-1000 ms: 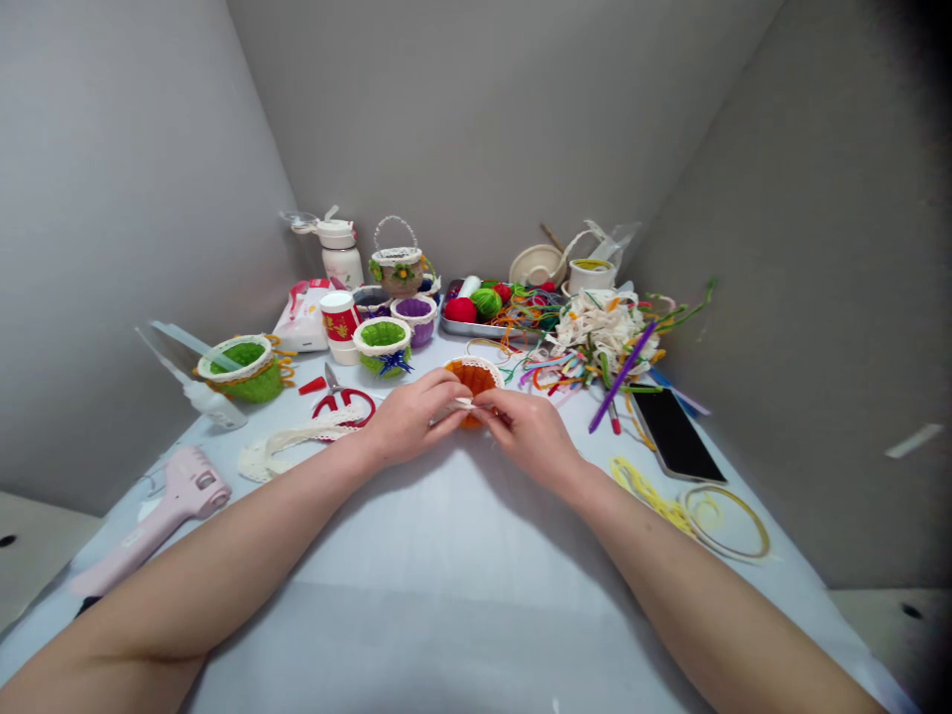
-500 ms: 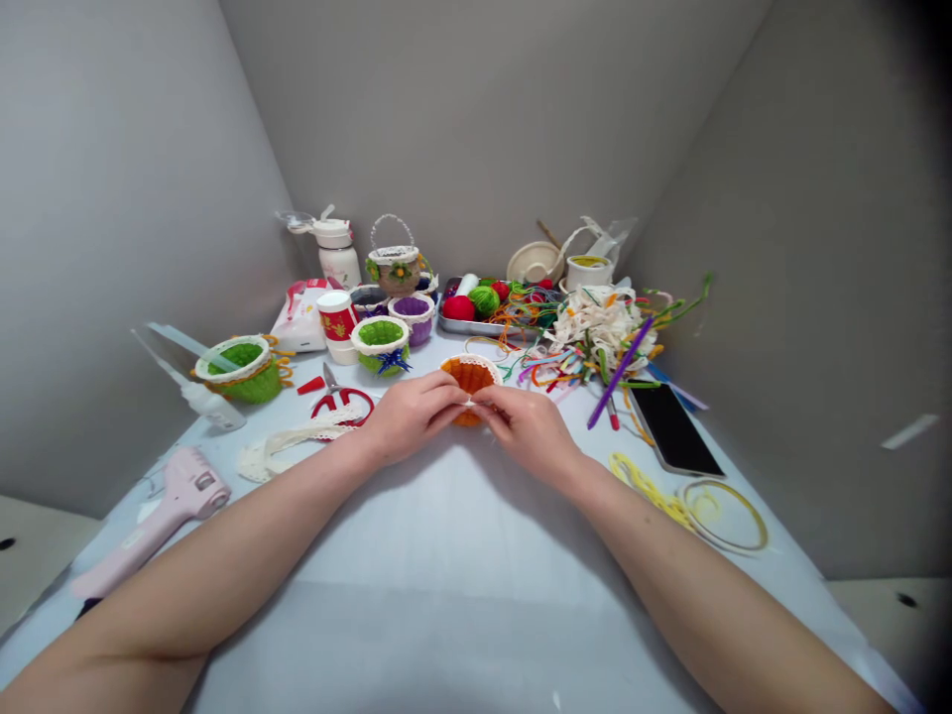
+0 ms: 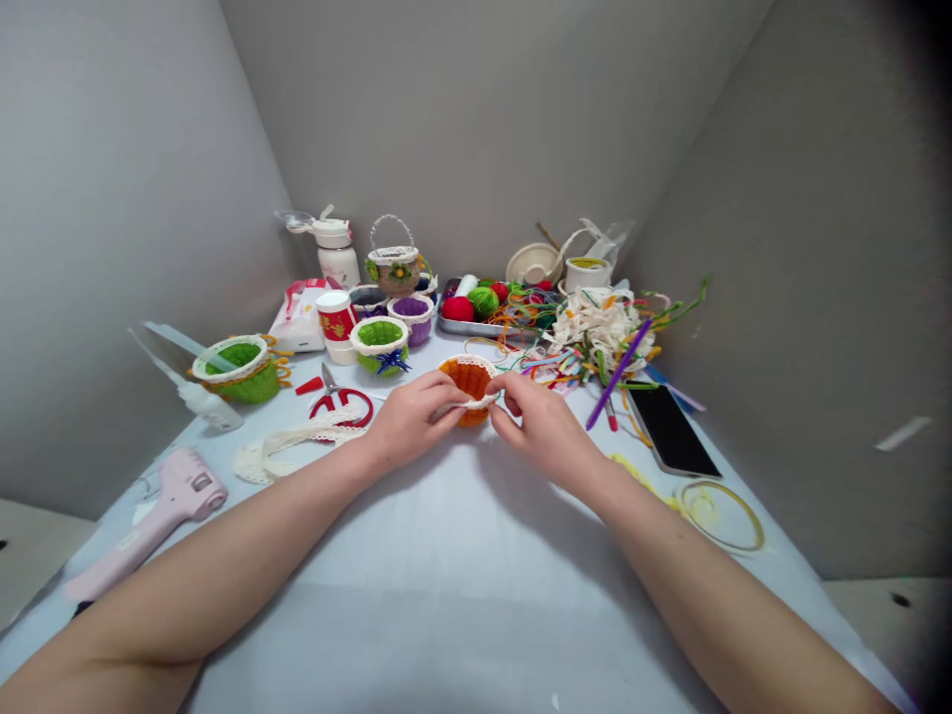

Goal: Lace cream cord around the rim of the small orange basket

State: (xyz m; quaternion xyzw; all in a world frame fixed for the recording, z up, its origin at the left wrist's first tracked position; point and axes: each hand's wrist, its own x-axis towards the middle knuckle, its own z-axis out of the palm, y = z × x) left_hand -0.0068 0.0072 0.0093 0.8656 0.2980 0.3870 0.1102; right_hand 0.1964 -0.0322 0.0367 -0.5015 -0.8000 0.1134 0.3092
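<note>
A small orange basket (image 3: 467, 375) with white lace trim (image 3: 480, 401) round its rim stands in front of me at the middle of the table. My left hand (image 3: 414, 420) is closed on the near left of the rim, thumb and fingers pinching the lace trim. At the near right side, my right hand (image 3: 541, 426) has its thumb and bent fingertips on the rim of the basket. Part of the basket's outer wall is hidden behind my fingers. Red-handled scissors (image 3: 343, 405) and a loose lace ribbon (image 3: 275, 452) lie to the left of my left hand.
At left are a pink glue gun (image 3: 173, 496), a glue bottle (image 3: 208, 405) and a green basket (image 3: 249, 382). More baskets (image 3: 379, 347) and a yarn tray (image 3: 476, 325) stand behind. Right are a scrap pile (image 3: 602, 327), a phone (image 3: 675, 431) and a yellow ring (image 3: 759, 526).
My right hand has moved slightly right along the rim, away from my left hand. More of the white trim shows between them. The left hand keeps its pinch.
</note>
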